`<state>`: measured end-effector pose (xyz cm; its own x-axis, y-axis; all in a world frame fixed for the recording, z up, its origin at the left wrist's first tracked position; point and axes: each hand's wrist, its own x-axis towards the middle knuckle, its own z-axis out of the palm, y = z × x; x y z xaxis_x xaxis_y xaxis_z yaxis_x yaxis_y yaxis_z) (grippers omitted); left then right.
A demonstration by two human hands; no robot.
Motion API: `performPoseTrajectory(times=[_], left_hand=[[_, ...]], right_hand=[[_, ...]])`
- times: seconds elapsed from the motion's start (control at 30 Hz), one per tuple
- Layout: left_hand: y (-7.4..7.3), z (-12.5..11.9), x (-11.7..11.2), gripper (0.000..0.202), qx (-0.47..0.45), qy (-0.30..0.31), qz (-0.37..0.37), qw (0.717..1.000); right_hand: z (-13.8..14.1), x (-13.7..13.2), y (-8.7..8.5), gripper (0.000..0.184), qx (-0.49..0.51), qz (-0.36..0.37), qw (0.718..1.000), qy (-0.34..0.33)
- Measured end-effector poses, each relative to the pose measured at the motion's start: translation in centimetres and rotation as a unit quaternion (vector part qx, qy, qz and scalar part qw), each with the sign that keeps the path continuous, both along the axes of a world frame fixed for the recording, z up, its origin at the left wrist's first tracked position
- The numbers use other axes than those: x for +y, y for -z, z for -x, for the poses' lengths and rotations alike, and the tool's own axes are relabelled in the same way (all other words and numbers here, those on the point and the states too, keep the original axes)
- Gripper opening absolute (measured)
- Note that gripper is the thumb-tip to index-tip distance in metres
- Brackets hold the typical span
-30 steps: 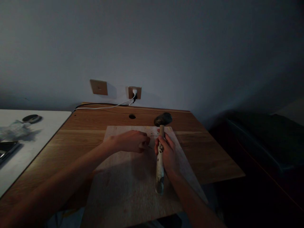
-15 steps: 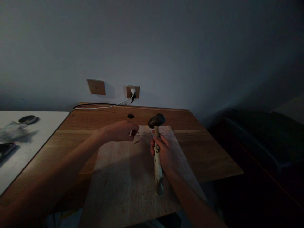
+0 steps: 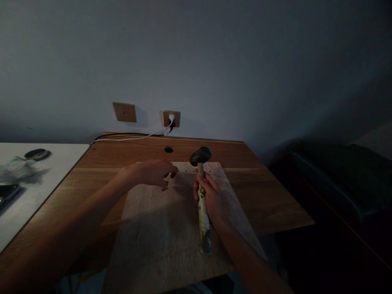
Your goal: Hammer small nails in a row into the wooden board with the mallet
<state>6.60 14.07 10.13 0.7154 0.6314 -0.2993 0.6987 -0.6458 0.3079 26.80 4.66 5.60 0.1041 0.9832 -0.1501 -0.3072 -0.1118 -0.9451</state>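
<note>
My right hand is wrapped round the upper part of a mallet's pale, worn handle. The dark head of the mallet points away from me, above the far part of a wooden board. My left hand hovers at the board's far left corner, thumb and fingers apart. Beside its fingertips, several small nail-like bits form a row near the board's far edge. They are too small and dim to make out well.
The board lies on a brown wooden table against the wall. Cables run to a wall socket behind a round hole in the tabletop. At left, a white table carries a computer mouse, a crumpled plastic bag and a phone-like device.
My left hand's thumb and fingers have parted from a pinch, and the thumb has dropped toward me. The mallet has shifted slightly left in my right hand.
</note>
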Motion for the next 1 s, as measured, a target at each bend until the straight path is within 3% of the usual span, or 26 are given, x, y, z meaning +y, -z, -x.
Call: performPoseTrajectory(times=[0.2, 0.4, 0.6, 0.7, 0.87, 1.0], left_hand=[[0.0, 0.0, -0.4, 0.024, -0.003, 0.041, 0.027, 0.999], [0.4, -1.5, -1.6, 0.030, -0.024, 0.082, 0.040, 0.996], [0.8, -2.8, -2.3, 0.007, 0.010, 0.087, 0.010, 0.996], [0.9, -1.8, -1.3, 0.007, 0.000, 0.042, -0.002, 0.999], [0.0, 2.0, 1.7, 0.035, -0.062, -0.029, 0.001, 0.998], [0.1, 3.5, 3.1, 0.021, -0.104, -0.019, 0.000, 0.994]], right_hand=[[0.0, -0.1, 0.0, 0.028, -0.008, -0.003, 1.000, -0.001], [-0.1, 0.1, 0.0, 0.027, -0.015, -0.002, 1.000, -0.002], [0.0, 0.2, 0.1, 0.031, -0.012, 0.004, 1.000, -0.001], [0.0, 0.1, 0.0, 0.030, -0.015, 0.003, 1.000, -0.002], [0.1, -0.2, -0.2, 0.026, -0.021, 0.006, 1.000, -0.015], [0.4, -0.5, -0.2, 0.021, -0.026, 0.011, 0.999, -0.030]])
